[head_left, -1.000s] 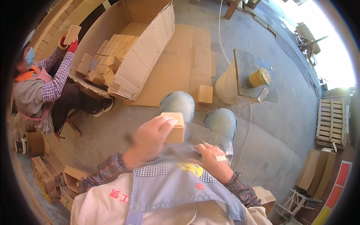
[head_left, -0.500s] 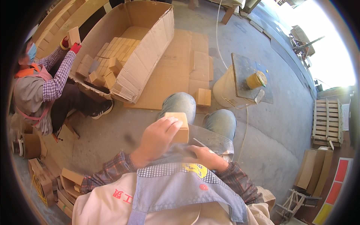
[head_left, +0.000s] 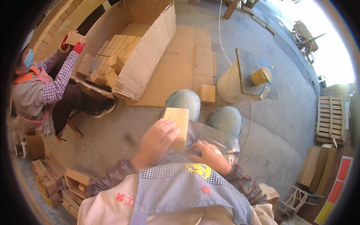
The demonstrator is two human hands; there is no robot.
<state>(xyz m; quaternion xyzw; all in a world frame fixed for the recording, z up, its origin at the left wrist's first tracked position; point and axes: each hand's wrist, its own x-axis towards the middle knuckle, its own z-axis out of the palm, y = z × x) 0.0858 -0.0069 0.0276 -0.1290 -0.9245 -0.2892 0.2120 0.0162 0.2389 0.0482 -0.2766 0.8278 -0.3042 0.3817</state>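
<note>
My left hand (head_left: 159, 140) grips a pale wooden block (head_left: 176, 122) from its left side, fingers lying over the near part of its top. The block is held above my lap, tilted slightly. Just right of it, my right hand (head_left: 212, 155) is low over the apron with its fingers closed around the near end of a flat grey piece (head_left: 212, 141); its kind cannot be made out. A small white patch shows on the back of that hand. The fingertips are partly blurred.
Ahead to the left, a large cardboard box (head_left: 144, 62) holds several wooden blocks (head_left: 112, 54). Beside it a co-worker (head_left: 33, 90) in red gloves holds another block. A single block (head_left: 207, 93) rests beyond my knees, near a bucket (head_left: 229, 84) topped by a board with a yellow can (head_left: 261, 76).
The wooden block has been turned in my left hand, now showing a longer top face. My right hand has shifted, and the grey piece shows its flat side. The co-worker's block has turned too.
</note>
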